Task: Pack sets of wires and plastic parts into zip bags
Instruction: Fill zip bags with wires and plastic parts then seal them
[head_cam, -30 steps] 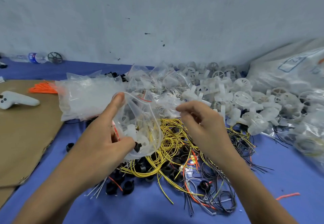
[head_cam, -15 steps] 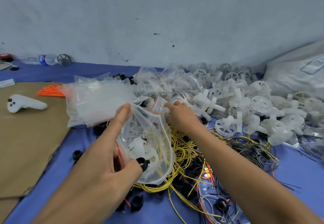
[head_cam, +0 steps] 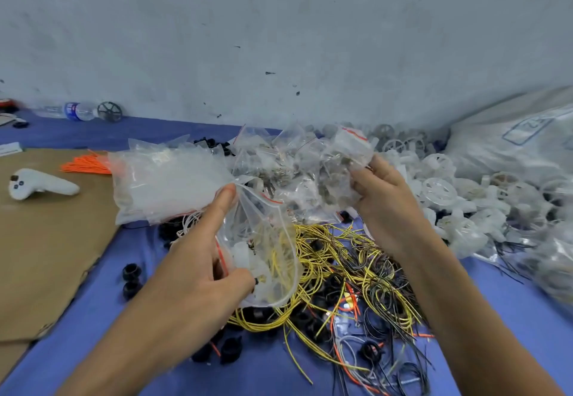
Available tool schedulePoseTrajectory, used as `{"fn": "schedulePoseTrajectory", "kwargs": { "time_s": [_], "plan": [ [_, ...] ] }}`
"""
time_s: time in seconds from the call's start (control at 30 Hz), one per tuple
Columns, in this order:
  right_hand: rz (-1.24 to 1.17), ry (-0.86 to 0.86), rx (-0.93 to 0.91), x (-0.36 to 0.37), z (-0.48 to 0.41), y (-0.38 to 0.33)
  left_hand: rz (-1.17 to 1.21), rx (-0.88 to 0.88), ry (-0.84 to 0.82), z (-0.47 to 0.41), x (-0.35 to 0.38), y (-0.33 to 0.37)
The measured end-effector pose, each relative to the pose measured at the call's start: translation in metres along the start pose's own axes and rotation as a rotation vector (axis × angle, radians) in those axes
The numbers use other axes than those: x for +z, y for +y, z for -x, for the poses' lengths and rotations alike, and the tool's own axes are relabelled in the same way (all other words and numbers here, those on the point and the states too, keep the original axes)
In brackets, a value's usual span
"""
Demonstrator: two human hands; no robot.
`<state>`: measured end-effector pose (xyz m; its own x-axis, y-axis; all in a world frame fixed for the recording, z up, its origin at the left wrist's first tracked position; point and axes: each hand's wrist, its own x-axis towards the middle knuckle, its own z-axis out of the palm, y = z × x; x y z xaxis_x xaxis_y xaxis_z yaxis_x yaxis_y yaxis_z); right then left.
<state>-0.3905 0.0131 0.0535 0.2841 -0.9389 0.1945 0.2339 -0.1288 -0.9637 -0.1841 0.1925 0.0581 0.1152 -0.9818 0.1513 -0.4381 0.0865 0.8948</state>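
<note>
Over blue cloth (head_cam: 508, 327), left hand (head_cam: 198, 277) pinches an open zip bag (head_cam: 266, 240) — right hand (head_cam: 390, 209) grips a filled packet (head_cam: 344, 163).

Bare blue cloth (head_cam: 511, 327) near right; wire tangle (head_cam: 350, 259) and bag heap (head_cam: 288, 169) ahead.

head view | wide-angle — forward and down | close over left hand (head_cam: 198, 271) and right hand (head_cam: 384, 206) | wall (head_cam: 279, 38) behind

Glossy clear plastic zip bag (head_cam: 263, 240), matt brown cardboard (head_cam: 46, 256), smooth blue cloth (head_cam: 511, 318).
</note>
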Motion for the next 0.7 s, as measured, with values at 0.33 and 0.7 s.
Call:
{"fn": "schedulePoseTrajectory", "kwargs": {
  "time_s": [0.33,0.7],
  "plan": [
    [-0.187,-0.339,-0.064,0.083,0.087,-0.035,-0.005,0.033,-0.086,-0.008,0.005,0.002],
    [1.530,-0.651,-0.412,0.111,0.081,0.004,-0.402,0.094,-0.087,0.016,0.001,0.013]
  ]
}}
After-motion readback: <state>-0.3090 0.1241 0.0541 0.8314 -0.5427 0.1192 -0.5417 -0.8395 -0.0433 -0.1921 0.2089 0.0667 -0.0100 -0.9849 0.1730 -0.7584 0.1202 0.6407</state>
